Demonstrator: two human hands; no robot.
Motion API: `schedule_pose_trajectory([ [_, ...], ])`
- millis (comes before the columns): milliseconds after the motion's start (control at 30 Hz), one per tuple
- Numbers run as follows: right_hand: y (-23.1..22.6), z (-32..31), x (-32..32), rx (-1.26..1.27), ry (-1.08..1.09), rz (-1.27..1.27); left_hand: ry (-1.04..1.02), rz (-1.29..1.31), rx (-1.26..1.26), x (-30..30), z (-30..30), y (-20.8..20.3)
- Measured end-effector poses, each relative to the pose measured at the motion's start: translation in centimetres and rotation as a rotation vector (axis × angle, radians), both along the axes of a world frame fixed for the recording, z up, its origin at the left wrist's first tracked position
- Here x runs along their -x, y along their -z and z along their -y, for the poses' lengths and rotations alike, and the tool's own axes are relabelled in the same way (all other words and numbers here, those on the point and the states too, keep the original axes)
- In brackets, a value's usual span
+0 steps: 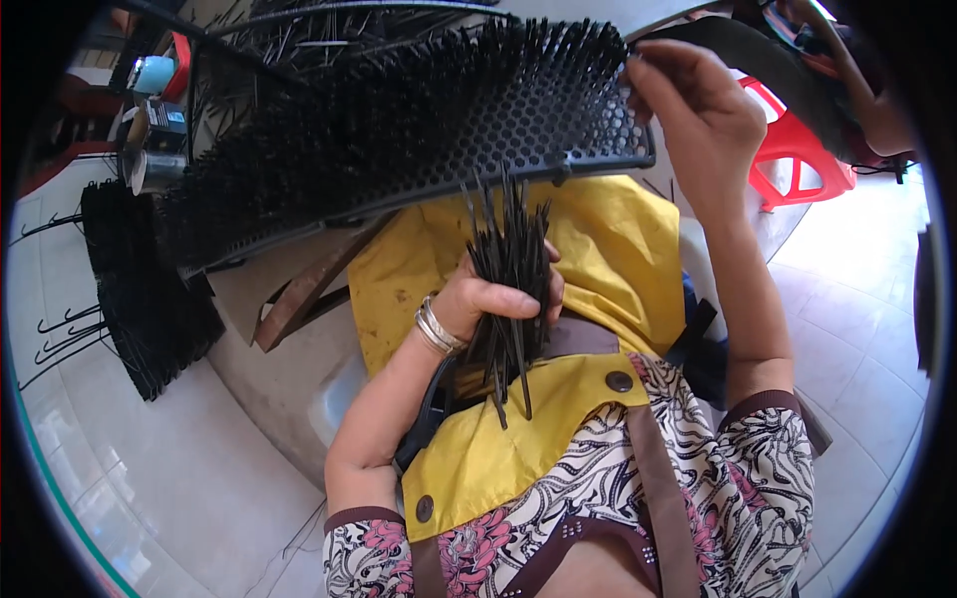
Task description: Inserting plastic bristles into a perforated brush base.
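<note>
My left hand (508,294), with silver bangles at the wrist, is wrapped around a bundle of thin black sticks (513,239) above my lap. The sticks point up and down out of the fist. Beyond it lies a long black perforated tray (518,149), slanting across the view. Black bristle-like sticks (399,95) stand upright in many of its holes, densest at the left and along the far side. My right hand (703,100) is at the tray's right end, thumb and fingers pinched together. What is between those fingertips, if anything, is too small to make out.
A yellow apron (608,249) covers my lap. Loose black sticks (349,30) lie behind the tray. At the left hangs or lies a black bristly bundle (145,289) beside metal hooks (65,339). A red stool (797,159) stands at the right, a metal can (158,171) at the left.
</note>
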State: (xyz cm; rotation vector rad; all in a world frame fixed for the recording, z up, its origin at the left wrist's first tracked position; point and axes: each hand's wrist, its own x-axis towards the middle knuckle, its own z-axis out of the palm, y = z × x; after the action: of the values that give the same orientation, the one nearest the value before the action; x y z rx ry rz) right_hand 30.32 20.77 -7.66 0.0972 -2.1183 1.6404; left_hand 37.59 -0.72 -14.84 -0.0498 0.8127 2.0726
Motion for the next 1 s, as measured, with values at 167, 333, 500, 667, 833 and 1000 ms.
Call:
schedule_pose_trajectory([
  [167,0.2,1.1,4.0,-0.192,0.184,-0.261,0.064,0.015,0.085,0.1,-0.2,-0.6],
  [333,1.6,1.3,6.5,-0.61,0.186,-0.571,0.055,0.018,0.075,0.2,-0.4,-0.9],
  [500,2.2,2.0,6.5,-0.853,-0.041,-0.634,0.04,0.024,0.067,0.3,-0.4,-0.8],
  [667,0.9,2.7,6.1,-0.927,-0.146,-0.59,0.047,0.026,0.08,0.4,-0.3,-0.8],
  [833,0.4,2.8,1.1,-0.523,-0.217,-0.198,0.03,0.029,0.092,0.3,-0.3,-1.0],
  [1000,0.6,2.8,-1.7,-0.148,-0.595,0.595,0.063,-0.07,0.026,0.5,-0.4,-1.3],
])
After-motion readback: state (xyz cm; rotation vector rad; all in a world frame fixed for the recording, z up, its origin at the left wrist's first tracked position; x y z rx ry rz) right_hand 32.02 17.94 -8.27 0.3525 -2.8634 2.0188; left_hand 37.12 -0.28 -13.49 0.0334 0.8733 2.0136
